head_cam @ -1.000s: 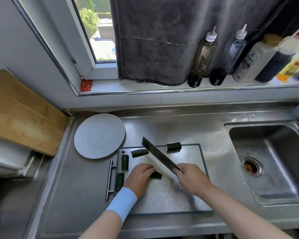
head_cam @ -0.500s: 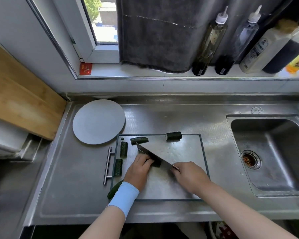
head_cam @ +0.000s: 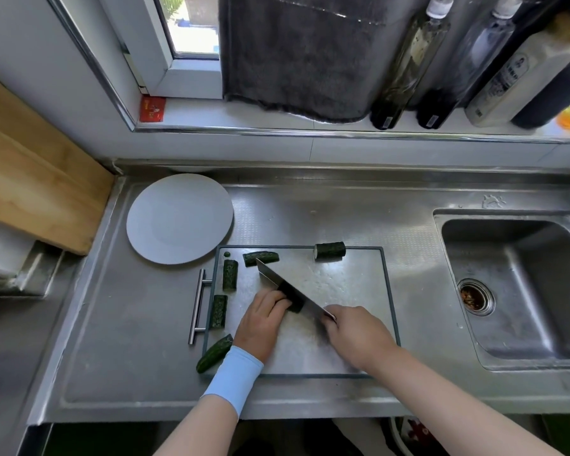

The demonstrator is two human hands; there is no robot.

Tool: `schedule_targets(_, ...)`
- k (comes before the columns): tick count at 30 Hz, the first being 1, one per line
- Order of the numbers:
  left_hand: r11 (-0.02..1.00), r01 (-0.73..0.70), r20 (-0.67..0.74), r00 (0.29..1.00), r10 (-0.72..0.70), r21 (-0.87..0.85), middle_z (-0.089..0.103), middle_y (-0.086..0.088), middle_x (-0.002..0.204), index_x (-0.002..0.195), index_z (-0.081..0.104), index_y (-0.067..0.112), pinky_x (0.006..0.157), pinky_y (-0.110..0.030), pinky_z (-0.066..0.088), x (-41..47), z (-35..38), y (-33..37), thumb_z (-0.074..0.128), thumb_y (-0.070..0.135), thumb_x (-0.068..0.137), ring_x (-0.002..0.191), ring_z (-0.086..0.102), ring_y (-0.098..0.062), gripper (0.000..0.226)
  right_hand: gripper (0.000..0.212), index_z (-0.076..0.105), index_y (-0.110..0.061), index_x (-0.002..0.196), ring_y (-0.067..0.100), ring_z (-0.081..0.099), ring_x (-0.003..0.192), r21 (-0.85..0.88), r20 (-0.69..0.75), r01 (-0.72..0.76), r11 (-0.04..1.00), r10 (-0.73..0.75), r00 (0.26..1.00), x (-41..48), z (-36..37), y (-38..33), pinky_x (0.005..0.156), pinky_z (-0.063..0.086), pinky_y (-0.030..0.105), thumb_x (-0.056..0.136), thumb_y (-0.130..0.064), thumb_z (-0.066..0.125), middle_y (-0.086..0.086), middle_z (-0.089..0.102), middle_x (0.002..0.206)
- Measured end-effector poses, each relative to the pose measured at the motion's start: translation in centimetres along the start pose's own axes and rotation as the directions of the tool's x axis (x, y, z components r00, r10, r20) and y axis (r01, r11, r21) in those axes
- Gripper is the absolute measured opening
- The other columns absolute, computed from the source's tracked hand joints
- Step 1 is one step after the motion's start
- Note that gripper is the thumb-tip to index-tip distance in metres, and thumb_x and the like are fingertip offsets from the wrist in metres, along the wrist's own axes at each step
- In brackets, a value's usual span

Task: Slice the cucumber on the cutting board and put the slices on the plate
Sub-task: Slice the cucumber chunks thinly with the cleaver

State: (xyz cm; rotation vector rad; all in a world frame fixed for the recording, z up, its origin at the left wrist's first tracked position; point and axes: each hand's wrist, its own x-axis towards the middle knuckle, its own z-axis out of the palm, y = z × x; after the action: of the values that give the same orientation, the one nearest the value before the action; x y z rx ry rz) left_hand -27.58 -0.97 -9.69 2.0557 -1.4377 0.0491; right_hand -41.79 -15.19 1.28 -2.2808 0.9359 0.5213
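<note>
The left hand (head_cam: 260, 320) pins a cucumber piece (head_cam: 294, 301) to the cutting board (head_cam: 349, 284) with curled fingers, steadying it for the knife (head_cam: 272, 281) gripped in the right hand (head_cam: 357, 337), a closed fist.

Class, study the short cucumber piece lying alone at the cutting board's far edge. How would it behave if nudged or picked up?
The cucumber piece lies on its round side, so a nudge would probably roll it, perhaps off the cutting board. It looks short and solid, likely stiff; its pale cut end may be slippery.
</note>
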Motion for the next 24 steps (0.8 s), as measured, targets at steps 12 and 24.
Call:
schedule_targets(12,1.000,-0.019,-0.052,0.998,0.020,0.009,0.061,-0.012,0.111,0.103,0.068,0.002,0.087,-0.033,0.050,-0.1,0.5,-0.3,0.078,-0.006,0.075,0.103,0.056,-0.029,0.030,0.024,0.053,-0.026,0.084,0.018,0.054,0.066,-0.002,-0.012,-0.026,1.000,0.026,1.000,0.2,0.3,-0.4,0.052,0.035,0.030,0.103,-0.033,0.039,-0.005,0.059,0.073)
schedule_targets(24,1.000,-0.012,-0.062,0.998,0.011,-0.021,0.066,-0.012,0.104,0.097,0.070,0.002,0.090,-0.034,0.049,0.0,0.5,-0.5,0.078,-0.006,0.075,0.101,0.058,-0.030,0.024,0.029,0.056,-0.024,0.087,0.012,0.045,0.056,-0.068,-0.055,0.038,0.997,-0.042,0.998,-1.3,-1.3,-2.4,0.050,0.030,0.029,0.105,-0.037,0.037,-0.004,0.054,0.067)
